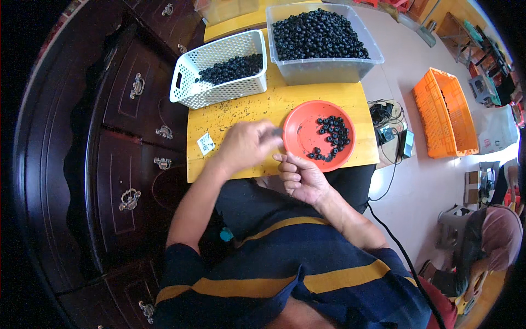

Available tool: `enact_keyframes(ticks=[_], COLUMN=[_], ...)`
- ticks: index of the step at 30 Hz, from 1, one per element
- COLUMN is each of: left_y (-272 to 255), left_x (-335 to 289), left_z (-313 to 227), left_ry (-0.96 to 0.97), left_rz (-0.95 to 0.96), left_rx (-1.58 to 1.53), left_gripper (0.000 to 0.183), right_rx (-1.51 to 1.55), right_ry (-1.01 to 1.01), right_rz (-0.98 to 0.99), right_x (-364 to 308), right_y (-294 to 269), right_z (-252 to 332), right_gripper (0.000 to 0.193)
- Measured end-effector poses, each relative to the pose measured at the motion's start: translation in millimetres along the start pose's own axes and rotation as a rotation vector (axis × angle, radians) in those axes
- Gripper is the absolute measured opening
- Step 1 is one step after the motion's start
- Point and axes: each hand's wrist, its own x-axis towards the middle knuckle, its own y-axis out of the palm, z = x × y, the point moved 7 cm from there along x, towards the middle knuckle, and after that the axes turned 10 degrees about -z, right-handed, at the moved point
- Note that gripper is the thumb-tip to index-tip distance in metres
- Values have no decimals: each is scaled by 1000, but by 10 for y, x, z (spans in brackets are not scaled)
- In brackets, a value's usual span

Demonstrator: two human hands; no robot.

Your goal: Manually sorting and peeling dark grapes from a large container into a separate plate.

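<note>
A round red-orange plastic bowl point(296, 118) sits at the near right of the yellow table, with several small black round parts point(339, 132) in its right half; some show a hole in the middle. My left hand point(246, 143) is over the table by the bowl's left rim, blurred by motion. Its thumb and fingers close on a small dark piece point(278, 132), likely one of the black parts. At the bowl's near rim, my right hand point(304, 178) is closed with thumb and forefinger pinched together; whatever is between them is too small to make out.
Behind the bowl stand a white perforated basket point(219, 97) and a clear tub point(323, 71), both holding black parts. Dark crumbs and a white label point(206, 143) lie on the yellow table point(263, 101). Dark drawers point(126, 98) border the left; an orange crate point(446, 118) and another person point(487, 241) are right.
</note>
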Motion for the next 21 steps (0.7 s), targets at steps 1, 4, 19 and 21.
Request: enact_keyframes(ticks=[1, 4, 19, 21], left_y=[-95, -613, 397, 521], left_x=[138, 619, -503, -604], left_z=[144, 260, -150, -160], left_ry=[-28, -95, -88, -17], left_rz=[-39, -351, 82, 48], left_rx=[97, 253, -30, -13], left_gripper=[26, 36, 32, 27], right_rx=[-3, -21, -42, -84], right_ry=[9, -68, -122, -191], right_rz=[-23, -116, -13, -71], right_x=[7, 37, 132, 169], right_y=[-5, -95, -88, -76], right_z=[-7, 27, 105, 114], right_gripper=[28, 34, 43, 47])
